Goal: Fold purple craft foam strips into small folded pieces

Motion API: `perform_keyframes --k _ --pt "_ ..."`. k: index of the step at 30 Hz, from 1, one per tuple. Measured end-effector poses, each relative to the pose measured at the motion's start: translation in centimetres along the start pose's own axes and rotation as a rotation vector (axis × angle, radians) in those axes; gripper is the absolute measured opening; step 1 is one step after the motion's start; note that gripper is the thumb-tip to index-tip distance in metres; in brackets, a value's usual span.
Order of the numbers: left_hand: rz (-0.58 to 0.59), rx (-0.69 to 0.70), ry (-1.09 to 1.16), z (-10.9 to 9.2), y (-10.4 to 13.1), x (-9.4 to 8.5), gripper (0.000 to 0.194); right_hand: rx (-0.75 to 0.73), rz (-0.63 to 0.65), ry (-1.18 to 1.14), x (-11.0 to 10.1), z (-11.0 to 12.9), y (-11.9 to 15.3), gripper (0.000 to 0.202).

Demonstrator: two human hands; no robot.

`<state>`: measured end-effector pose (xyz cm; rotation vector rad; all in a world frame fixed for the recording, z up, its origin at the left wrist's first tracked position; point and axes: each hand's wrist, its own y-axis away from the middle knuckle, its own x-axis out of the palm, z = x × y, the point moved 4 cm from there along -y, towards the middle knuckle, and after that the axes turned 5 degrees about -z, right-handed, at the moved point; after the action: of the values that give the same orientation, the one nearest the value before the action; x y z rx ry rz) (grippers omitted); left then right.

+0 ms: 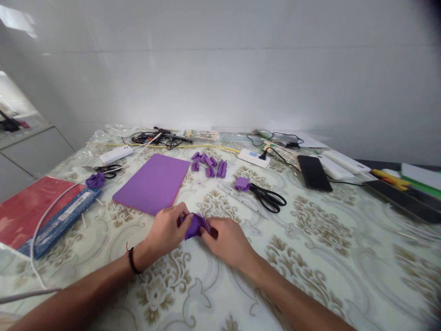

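Observation:
Between my two hands is a small piece of purple paper (pixel 195 226), bent and creased. My left hand (pixel 170 228), with a dark band at the wrist, pinches its left end. My right hand (pixel 229 240) grips the right end between thumb and fingers. Just beyond my left hand lies a stack of purple sheets (pixel 153 181) with a red edge showing under it. Several folded purple paper pieces (pixel 209 164) sit behind the hands. To the right, a purple paper square (pixel 243 184) rests over the blades of black-handled scissors (pixel 270 198), beside a clear ruler (pixel 241 200).
At left are a red paper pack (pixel 37 207), a crumpled purple paper ball (pixel 95 180), a second pair of scissors (pixel 112 171) and a white cable (pixel 37 230). A power strip (pixel 254 157) and black phone (pixel 313 173) lie at right. Tangled cables (pixel 158 138) sit near the wall.

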<state>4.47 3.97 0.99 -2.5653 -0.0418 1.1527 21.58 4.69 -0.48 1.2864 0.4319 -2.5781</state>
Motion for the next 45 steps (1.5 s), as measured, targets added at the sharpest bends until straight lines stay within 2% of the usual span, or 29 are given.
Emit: perform_keyframes --k 7,13,22,31,37,40,45 --pt "-0.001 0.024 -0.019 -0.4 -0.1 -0.2 0.027 0.033 -0.066 -0.024 -0.3 -0.4 -0.1 0.03" --pt "0.015 0.02 0.041 -0.6 0.0 0.0 0.024 0.107 -0.07 -0.241 -0.4 -1.0 -0.2 0.007" --pt "-0.015 0.072 0.066 -0.6 0.5 0.2 0.017 0.185 -0.009 -0.283 -0.5 -0.9 -0.2 0.016" --pt "-0.05 0.143 0.026 -0.7 0.6 0.1 0.005 0.109 0.023 -0.41 -0.1 -1.2 -0.2 0.012" --pt "-0.071 0.273 0.062 -1.0 0.7 0.1 0.029 0.09 0.065 -0.419 0.1 -0.6 -0.2 0.015" --pt "-0.081 0.338 0.082 -1.1 0.8 0.1 0.032 0.069 0.065 -0.447 0.1 -0.2 -0.1 0.015" --pt "-0.118 0.273 0.063 -0.9 0.7 0.0 0.032 0.062 0.009 -0.457 -0.3 -0.1 0.1 0.015"
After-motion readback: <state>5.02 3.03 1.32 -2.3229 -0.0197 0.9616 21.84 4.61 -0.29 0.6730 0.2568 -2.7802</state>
